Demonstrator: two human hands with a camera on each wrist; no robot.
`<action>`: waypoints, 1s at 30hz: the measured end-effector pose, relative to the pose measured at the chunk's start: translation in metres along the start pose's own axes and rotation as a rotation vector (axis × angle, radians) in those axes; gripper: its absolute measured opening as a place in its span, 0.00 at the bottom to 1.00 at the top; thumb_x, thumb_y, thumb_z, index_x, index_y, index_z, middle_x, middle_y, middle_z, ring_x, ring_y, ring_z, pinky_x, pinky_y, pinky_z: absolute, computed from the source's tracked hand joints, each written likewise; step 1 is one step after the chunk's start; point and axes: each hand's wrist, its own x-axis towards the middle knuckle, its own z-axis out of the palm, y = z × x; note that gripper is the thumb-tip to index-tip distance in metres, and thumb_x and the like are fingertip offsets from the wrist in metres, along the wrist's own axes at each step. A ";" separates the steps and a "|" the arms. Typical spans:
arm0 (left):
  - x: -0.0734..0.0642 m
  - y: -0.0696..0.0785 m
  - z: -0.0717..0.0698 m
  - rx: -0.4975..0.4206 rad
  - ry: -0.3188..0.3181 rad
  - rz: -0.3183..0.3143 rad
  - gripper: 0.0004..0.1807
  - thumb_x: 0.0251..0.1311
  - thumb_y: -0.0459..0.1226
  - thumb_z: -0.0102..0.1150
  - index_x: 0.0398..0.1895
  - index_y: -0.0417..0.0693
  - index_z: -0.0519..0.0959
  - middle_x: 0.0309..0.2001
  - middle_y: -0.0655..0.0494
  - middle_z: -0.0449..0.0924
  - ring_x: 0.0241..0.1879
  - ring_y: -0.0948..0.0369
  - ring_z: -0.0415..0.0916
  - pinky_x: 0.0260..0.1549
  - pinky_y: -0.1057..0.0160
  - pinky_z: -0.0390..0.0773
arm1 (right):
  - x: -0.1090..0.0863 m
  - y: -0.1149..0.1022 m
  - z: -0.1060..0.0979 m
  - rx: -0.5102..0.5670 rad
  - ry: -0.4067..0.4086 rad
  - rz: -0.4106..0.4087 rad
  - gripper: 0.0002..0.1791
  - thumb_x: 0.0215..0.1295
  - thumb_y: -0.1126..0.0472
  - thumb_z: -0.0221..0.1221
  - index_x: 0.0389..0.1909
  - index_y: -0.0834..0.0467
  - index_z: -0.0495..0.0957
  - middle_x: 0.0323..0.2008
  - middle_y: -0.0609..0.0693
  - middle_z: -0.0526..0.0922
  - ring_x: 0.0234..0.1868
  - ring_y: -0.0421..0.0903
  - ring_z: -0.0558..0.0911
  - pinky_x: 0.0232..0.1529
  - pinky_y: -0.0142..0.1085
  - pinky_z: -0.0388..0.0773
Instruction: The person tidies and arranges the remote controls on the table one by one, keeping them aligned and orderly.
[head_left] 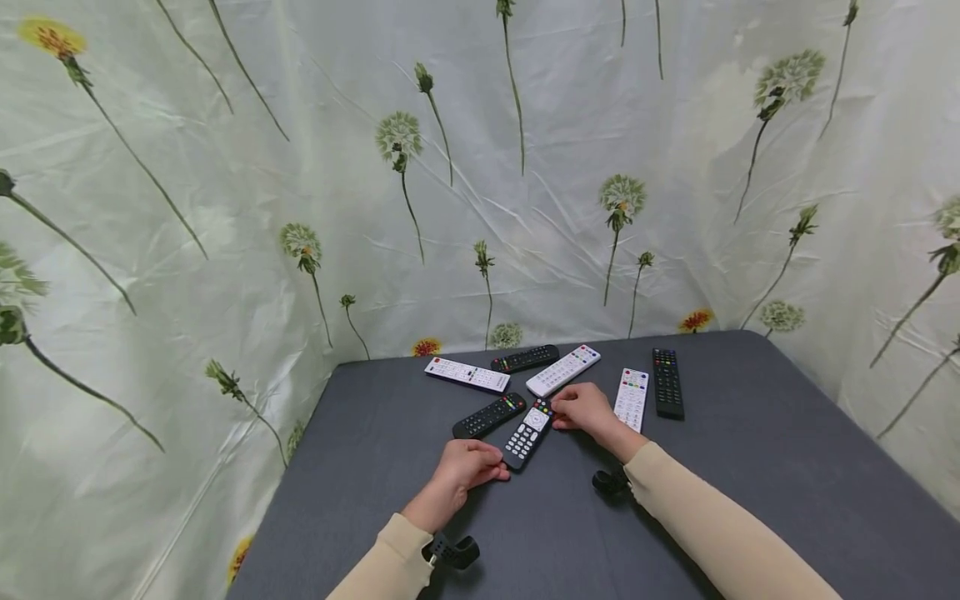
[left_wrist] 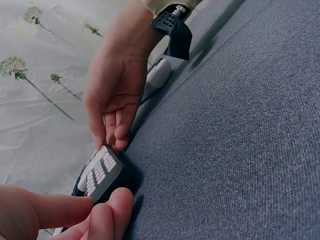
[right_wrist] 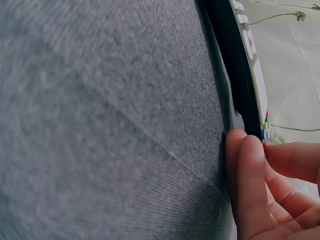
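Observation:
A black remote control [head_left: 527, 435] with white keys lies slanted between both hands, its coloured keys toward the far end. At the near end, my left hand [head_left: 463, 471] pinches it between thumb and fingers. My right hand [head_left: 587, 408] pinches the far end beside the coloured keys. From the left wrist view, the remote's near edge [left_wrist: 107, 182] sits at the left fingertips, with the right hand [left_wrist: 117, 95] beyond. The right wrist view shows the remote's dark side [right_wrist: 240, 75] close over the cloth, thumb and fingers about its end.
Around it lie a black remote [head_left: 489, 417] to the left, a white remote [head_left: 467, 375], a black remote [head_left: 525, 358] and a white remote [head_left: 564, 370] behind, and a white remote [head_left: 631, 398] and a black remote [head_left: 667, 383] rightward. A flowered curtain [head_left: 525, 208] hangs behind the grey table [head_left: 547, 542].

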 end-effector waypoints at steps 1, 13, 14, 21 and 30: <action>0.000 0.001 0.000 0.001 0.001 -0.001 0.07 0.60 0.23 0.63 0.40 0.26 0.82 0.26 0.45 0.85 0.24 0.57 0.85 0.28 0.67 0.85 | 0.000 0.000 0.000 0.018 -0.011 0.002 0.06 0.68 0.72 0.59 0.41 0.72 0.82 0.29 0.59 0.83 0.25 0.44 0.85 0.30 0.35 0.86; -0.006 0.004 -0.013 0.020 0.001 0.037 0.09 0.61 0.24 0.63 0.43 0.24 0.81 0.24 0.47 0.84 0.22 0.59 0.84 0.27 0.67 0.84 | -0.002 -0.008 0.001 0.089 -0.077 -0.013 0.08 0.68 0.73 0.59 0.42 0.75 0.82 0.27 0.57 0.84 0.25 0.43 0.85 0.29 0.33 0.85; -0.007 0.004 -0.014 0.021 0.000 0.038 0.09 0.61 0.24 0.64 0.43 0.24 0.81 0.24 0.47 0.84 0.22 0.59 0.84 0.27 0.67 0.84 | -0.002 -0.009 0.001 0.091 -0.087 -0.021 0.08 0.68 0.73 0.59 0.43 0.75 0.81 0.27 0.57 0.84 0.25 0.43 0.84 0.30 0.33 0.85; -0.014 0.009 -0.023 0.037 -0.002 0.073 0.10 0.61 0.24 0.65 0.43 0.25 0.82 0.27 0.46 0.84 0.24 0.57 0.85 0.31 0.63 0.86 | -0.001 -0.021 0.005 0.112 -0.148 -0.068 0.10 0.69 0.73 0.58 0.47 0.75 0.80 0.28 0.56 0.84 0.25 0.41 0.84 0.29 0.31 0.84; -0.028 0.012 -0.039 -0.007 0.051 0.085 0.13 0.61 0.24 0.65 0.48 0.24 0.81 0.31 0.45 0.85 0.27 0.56 0.86 0.34 0.61 0.86 | 0.001 -0.044 0.019 0.097 -0.199 -0.096 0.11 0.68 0.73 0.60 0.48 0.72 0.83 0.33 0.59 0.85 0.28 0.45 0.86 0.39 0.41 0.86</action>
